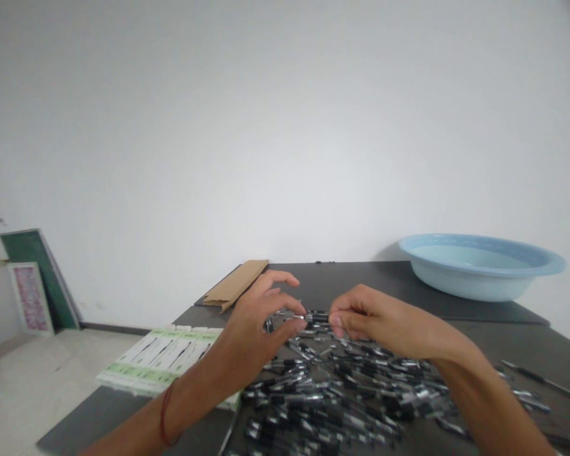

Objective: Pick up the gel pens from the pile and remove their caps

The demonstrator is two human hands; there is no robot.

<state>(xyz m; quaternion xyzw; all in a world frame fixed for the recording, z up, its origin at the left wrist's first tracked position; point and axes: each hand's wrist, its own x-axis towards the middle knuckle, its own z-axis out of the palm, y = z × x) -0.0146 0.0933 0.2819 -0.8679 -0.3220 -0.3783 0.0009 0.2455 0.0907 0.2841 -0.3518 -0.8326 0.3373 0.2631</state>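
The one camera sat on the person's head and looked forward, tilted only slightly down, across the dark table (pixel 384 278) to the white wall (pixel 285 126). The left hand (pixel 261 329) and right hand (pixel 380 323) were close, low in view.

The pens (pixel 342 386) are glossy black and clear plastic on a dark matt counter (pixel 361 278). The basin (pixel 479 269) is smooth shiny plastic, the cardboard sheet (pixel 235 285) dull.

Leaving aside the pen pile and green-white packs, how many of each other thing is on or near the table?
Blue basin: 1
Cardboard piece: 1
Leaning boards: 2, green board, pink board
Hands: 2, left hand, right hand
Total: 6
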